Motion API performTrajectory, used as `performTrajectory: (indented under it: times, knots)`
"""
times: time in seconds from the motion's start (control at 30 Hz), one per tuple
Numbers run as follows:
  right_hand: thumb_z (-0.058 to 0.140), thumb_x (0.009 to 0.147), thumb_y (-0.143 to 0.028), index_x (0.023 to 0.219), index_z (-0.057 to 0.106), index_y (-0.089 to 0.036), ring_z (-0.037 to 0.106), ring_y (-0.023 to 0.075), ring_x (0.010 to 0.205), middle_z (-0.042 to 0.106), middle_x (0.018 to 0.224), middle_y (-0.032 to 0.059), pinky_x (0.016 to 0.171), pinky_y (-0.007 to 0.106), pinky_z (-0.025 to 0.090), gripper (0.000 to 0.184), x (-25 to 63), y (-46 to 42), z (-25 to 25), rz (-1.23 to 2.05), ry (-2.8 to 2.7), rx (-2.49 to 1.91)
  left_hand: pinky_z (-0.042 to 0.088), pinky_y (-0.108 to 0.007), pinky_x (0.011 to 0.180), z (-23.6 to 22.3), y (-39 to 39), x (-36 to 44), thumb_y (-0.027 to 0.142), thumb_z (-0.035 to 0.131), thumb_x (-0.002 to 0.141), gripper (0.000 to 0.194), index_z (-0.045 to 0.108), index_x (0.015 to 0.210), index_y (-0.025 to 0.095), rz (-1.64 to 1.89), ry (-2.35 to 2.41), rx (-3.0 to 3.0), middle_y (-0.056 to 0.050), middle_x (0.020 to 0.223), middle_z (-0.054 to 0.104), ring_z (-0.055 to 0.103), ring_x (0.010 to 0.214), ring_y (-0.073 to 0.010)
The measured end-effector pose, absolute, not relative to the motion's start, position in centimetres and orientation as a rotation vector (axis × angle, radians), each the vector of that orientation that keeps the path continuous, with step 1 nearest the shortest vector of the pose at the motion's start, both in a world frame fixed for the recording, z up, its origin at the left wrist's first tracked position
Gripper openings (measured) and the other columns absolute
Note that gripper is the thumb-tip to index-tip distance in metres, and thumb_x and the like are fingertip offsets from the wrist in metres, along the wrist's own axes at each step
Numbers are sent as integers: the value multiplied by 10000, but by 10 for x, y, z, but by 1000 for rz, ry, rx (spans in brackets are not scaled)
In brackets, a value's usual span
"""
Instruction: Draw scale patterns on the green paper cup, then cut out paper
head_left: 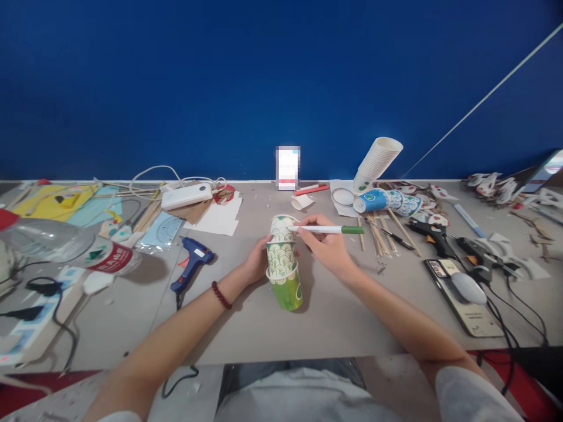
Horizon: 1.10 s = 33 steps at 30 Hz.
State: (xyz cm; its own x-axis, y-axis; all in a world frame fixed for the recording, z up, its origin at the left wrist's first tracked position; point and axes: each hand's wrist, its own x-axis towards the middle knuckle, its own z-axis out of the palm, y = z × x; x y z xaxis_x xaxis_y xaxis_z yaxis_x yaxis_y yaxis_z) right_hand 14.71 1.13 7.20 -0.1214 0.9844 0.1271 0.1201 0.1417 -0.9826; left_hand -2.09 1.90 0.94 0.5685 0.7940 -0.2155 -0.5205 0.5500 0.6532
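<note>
Pale shirt fabric point(290, 395) lies nearest us, below the edge of the grey table point(246, 337). Beyond that edge we find the green-and-white paper cup stack point(287, 290) between the hands, its green base toward us; each farther cup appears seated in the mouth of the nearer one. The left hand point(256, 259), a beaded bracelet point(221, 295) at its wrist, curls its fingers against the stack's left side, their tips partly hidden. The right hand point(326, 243) pinches a green-ended white pen point(332, 230) at the farthest cup; we cannot tell whether its tip touches. For what we judge to be marking, we would brace the stack firmly, keep pen pressure light and turn the cups rather than the wrist, lest thin walls dent. At left we note a red-capped plastic bottle point(115, 256), its contents unclear. Farther off, to the right, lie blue patterned paper cups point(378, 201), nested in line; behind them a tall column of white paper cups point(379, 163), one inside another, slants before the blue wall point(220, 88).
</note>
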Motion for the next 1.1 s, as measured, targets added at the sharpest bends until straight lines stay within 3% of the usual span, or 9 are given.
performTrajectory:
  times: [0.3,0.7,1.1]
  knots:
    - [594,771,-355,840,584,-216,576,142,694,638,837,20,600,269,459,156,147,13,68,1071,-1486,-1167,468,-384,754,11,19,-19,431,608,673,442,645,956,94,847,572,548,-114,800,693,641,752,-260]
    - [577,781,-363,904,602,-219,609,171,741,662,866,29,653,299,487,191,146,10,69,1037,-1533,-1208,452,-367,785,10,19,-19,402,612,673,414,659,949,98,887,621,540,-111,849,699,634,807,-257]
    - [560,767,-269,793,557,-216,611,179,784,640,829,25,693,313,478,59,147,10,70,1007,-1555,-1200,449,-377,789,5,21,-20,415,602,685,444,649,996,102,876,596,546,-113,883,698,632,836,-268]
